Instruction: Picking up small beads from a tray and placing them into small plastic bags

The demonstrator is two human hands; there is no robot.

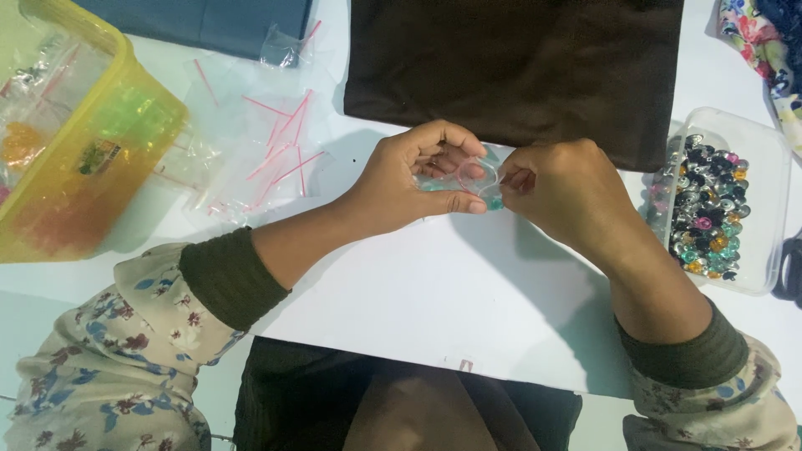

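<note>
Both hands pinch a small clear bag (470, 179) just below the brown cloth (518, 71): left hand (418, 179) fingers closed on its left side, right hand (564, 192) gripping its right edge, apparently at the opening.

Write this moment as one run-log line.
left hand: holds small clear bag | right hand: pinches bag mouth | bead tray: right | spare bags: left

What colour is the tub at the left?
Translucent yellow tub, seen in the head view.
</note>
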